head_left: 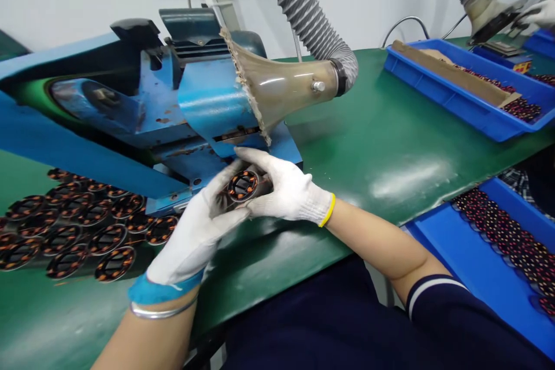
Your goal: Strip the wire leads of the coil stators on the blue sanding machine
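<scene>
Both my hands wear white gloves and grip one small round motor stator point(243, 184) with copper windings, held just below the blue grinding machine point(203, 98). My left hand point(195, 231) cups it from the left and below, fingers curled round it. My right hand point(281, 188) wraps it from the right and above, fingertips touching the machine's lower edge. A clear dust hood point(281, 87) on a grey ribbed hose point(303, 6) hangs directly above.
Several stators point(78, 225) lie in rows on the green table point(390, 144) at the left. A blue tray point(498, 248) of stators sits at the right, another blue tray point(468, 87) behind it. A co-worker's gloved hand point(540, 14) works at a second hood far right.
</scene>
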`<state>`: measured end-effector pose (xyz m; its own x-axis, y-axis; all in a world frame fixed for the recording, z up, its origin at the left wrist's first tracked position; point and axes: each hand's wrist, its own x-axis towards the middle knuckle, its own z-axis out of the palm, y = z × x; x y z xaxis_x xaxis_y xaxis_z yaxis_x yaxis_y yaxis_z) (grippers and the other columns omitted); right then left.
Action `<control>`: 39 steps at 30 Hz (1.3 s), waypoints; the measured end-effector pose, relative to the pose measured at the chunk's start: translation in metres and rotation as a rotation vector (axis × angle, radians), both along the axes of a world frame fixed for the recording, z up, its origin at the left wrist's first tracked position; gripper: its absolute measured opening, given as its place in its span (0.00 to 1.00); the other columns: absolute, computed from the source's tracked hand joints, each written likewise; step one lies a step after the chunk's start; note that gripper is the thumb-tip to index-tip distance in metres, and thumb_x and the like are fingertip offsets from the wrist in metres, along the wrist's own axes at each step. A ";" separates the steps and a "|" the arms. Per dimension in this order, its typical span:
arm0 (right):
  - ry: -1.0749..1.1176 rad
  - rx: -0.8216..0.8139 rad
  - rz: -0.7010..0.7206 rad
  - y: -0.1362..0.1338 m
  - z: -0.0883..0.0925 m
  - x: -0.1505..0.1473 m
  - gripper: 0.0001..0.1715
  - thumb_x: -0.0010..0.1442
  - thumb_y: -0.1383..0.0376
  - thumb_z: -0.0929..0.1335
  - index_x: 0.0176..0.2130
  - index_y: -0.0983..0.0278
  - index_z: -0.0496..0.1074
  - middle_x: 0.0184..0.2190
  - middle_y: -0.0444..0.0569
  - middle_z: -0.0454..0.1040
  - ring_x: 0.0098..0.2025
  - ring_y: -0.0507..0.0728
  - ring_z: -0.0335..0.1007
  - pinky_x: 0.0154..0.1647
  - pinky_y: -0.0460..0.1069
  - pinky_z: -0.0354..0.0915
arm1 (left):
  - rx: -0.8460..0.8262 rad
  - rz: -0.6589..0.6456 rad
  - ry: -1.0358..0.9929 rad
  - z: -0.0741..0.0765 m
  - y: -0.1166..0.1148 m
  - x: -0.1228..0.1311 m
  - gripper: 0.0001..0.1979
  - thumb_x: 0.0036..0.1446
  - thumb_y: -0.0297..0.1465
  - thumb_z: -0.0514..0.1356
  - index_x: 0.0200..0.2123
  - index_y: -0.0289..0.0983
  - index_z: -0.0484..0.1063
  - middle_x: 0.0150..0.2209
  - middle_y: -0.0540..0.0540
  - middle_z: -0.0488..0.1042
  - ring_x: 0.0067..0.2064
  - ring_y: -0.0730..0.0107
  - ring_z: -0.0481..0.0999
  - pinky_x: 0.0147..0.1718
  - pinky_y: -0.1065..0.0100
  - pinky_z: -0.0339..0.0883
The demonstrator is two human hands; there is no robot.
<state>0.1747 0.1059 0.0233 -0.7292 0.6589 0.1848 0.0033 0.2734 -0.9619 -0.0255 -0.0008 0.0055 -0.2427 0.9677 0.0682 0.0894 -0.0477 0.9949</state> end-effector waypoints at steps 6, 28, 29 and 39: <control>0.044 -0.008 0.022 0.007 0.008 0.011 0.48 0.58 0.60 0.90 0.71 0.63 0.82 0.70 0.61 0.88 0.68 0.72 0.92 0.73 0.67 0.91 | 0.008 0.117 -0.030 -0.004 -0.001 0.003 0.49 0.43 0.57 0.92 0.65 0.42 0.90 0.66 0.33 0.93 0.69 0.30 0.93 0.72 0.38 0.91; 0.016 -0.310 0.002 -0.005 0.034 0.010 0.28 0.73 0.51 0.86 0.33 0.58 0.75 0.31 0.40 0.76 0.35 0.55 0.73 0.38 0.49 0.74 | 0.242 0.560 0.667 0.005 -0.011 0.033 0.23 0.51 0.46 0.79 0.48 0.41 0.89 0.46 0.42 0.94 0.46 0.46 0.95 0.55 0.46 0.92; 0.092 -0.384 -0.019 -0.004 0.034 0.010 0.29 0.74 0.50 0.86 0.33 0.57 0.73 0.31 0.40 0.75 0.34 0.54 0.73 0.38 0.49 0.76 | 0.223 0.562 0.659 0.006 -0.011 0.035 0.24 0.50 0.46 0.79 0.47 0.41 0.89 0.46 0.41 0.94 0.47 0.45 0.95 0.56 0.44 0.92; -0.033 0.179 0.002 -0.009 0.012 0.001 0.40 0.59 0.67 0.86 0.68 0.61 0.84 0.75 0.62 0.84 0.82 0.74 0.81 0.92 0.65 0.75 | 0.228 0.671 0.309 -0.002 0.003 0.040 0.32 0.55 0.46 0.82 0.59 0.39 0.84 0.58 0.36 0.91 0.61 0.41 0.93 0.73 0.35 0.88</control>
<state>0.1754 0.0966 0.0356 -0.7377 0.6165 0.2751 0.0334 0.4404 -0.8972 0.0140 0.0021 0.0036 -0.7097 0.5741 0.4084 0.4435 -0.0865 0.8921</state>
